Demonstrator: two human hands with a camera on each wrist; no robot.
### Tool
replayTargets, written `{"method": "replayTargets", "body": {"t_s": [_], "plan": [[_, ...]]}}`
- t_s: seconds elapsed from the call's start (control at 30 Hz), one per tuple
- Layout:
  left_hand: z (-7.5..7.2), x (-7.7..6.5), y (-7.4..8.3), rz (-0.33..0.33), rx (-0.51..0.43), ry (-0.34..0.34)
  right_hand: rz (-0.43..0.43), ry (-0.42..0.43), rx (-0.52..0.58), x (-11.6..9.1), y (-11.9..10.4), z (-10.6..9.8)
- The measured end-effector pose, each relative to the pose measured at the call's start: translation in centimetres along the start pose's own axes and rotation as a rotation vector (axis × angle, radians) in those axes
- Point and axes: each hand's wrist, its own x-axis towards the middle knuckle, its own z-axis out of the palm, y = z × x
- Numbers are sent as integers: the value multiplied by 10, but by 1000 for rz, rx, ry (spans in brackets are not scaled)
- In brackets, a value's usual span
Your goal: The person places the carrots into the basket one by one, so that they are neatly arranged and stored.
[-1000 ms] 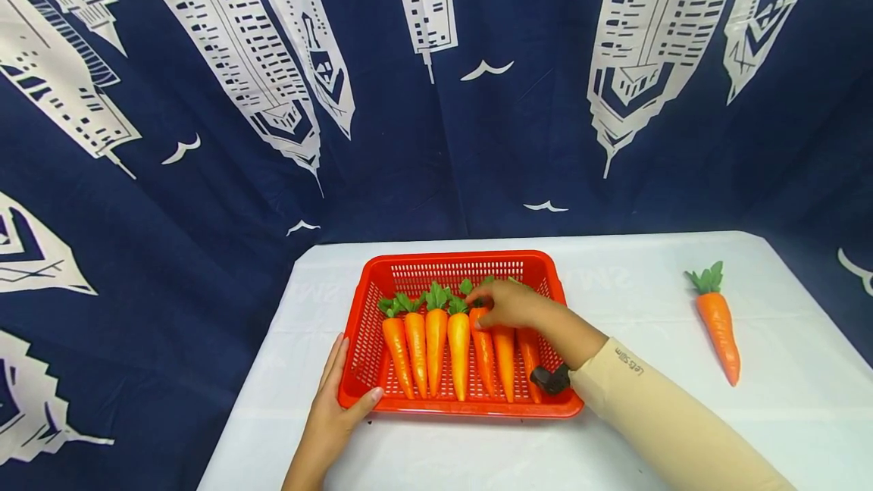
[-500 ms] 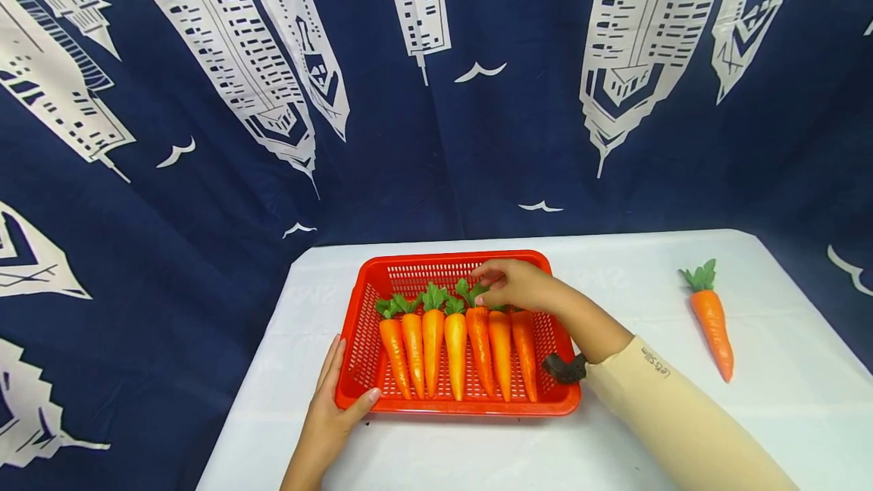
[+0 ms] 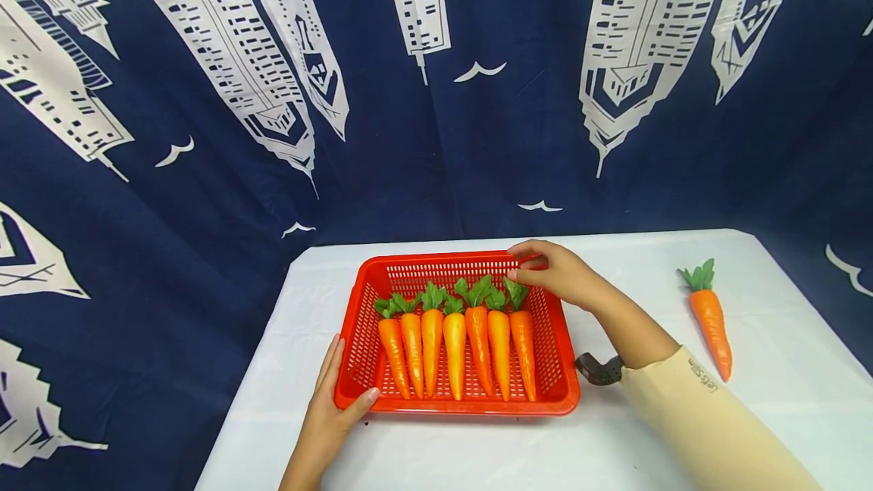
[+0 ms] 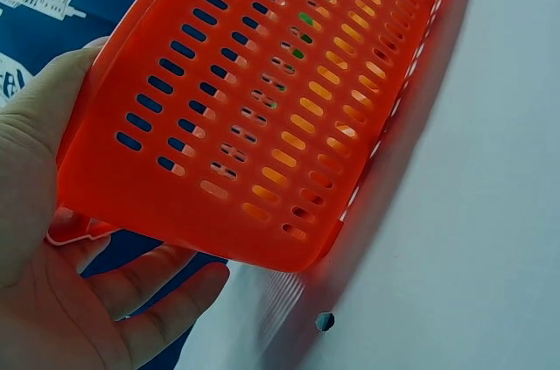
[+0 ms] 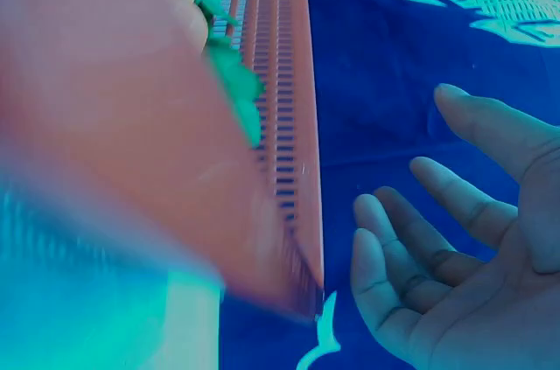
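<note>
A red plastic basket (image 3: 453, 406) with slotted walls sits on the table, holding a row of several orange carrots (image 3: 455, 351) with green leafy tops. At its front left corner my left hand (image 3: 330, 415) grips the basket, thumb on the front rim and fingers along the left wall. In the left wrist view that hand (image 4: 105, 300) wraps the corner under the rim. My right hand (image 3: 555, 271) hovers at the back right rim, near the rightmost carrot's leaves. Its fingers are loosely bent and hold nothing in the right wrist view.
One more carrot (image 3: 711, 328) lies alone on the right side of the white table (image 3: 648, 264). A dark blue curtain (image 3: 436, 165) printed with white buildings and birds hangs behind. A black wrist device (image 3: 600, 370) sits beside the right sleeve.
My right hand has moved right and back, from over the carrot tops to the back right rim, uncovering the leaves of the right-hand carrots. The left hand keeps its place on the basket.
</note>
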Motion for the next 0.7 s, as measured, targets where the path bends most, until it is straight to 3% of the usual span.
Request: {"method": "replayTargets", "body": {"t_s": [0.33,0.7], "plan": [[1,1,0,1,0,1,57,124,-1,-15,25,-20],[1,1,1,-11,0,2,133,199,-8,-35,66,-39]]}}
